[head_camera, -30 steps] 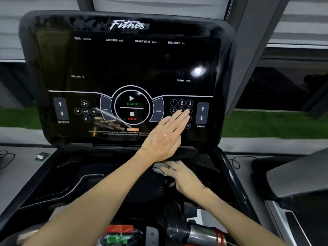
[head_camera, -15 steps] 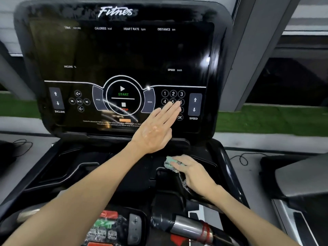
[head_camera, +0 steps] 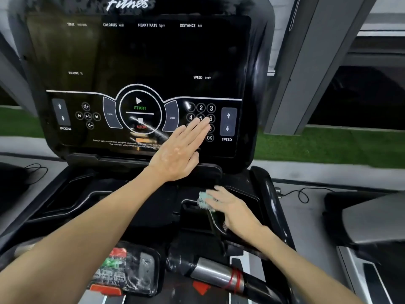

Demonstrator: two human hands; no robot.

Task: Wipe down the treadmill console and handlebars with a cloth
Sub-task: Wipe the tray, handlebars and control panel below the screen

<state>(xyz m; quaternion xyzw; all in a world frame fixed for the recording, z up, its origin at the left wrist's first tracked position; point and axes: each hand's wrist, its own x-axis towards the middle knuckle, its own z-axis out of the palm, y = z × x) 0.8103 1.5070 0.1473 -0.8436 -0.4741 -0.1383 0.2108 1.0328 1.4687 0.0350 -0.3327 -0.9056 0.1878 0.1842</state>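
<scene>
- The treadmill console [head_camera: 140, 62] rises dark and glossy before me, its START button [head_camera: 139, 104] printed at centre; smears and glare streak the glass below it.
- My left hand [head_camera: 177, 150] lies open and flat on the panel, fingers straight, tips over the number keypad [head_camera: 201, 113]. Risk, as I judge it: a bare palm here leaves fresh prints, and if the panel is live, leaning in could trigger a key.
- The cloth [head_camera: 203, 200], pale and blurred, sits low in the black tray [head_camera: 241, 194] under the screen, beneath my right fingertips.
- My right hand [head_camera: 232, 209] presses it with fingers stretched out, not clutching. With no real grip, a hard stroke could slide my hand off it.
- The handlebar [head_camera: 214, 275] in the foreground looks yet to be wiped.
- A loose cable [head_camera: 303, 194] lies on the floor, well apart.
</scene>
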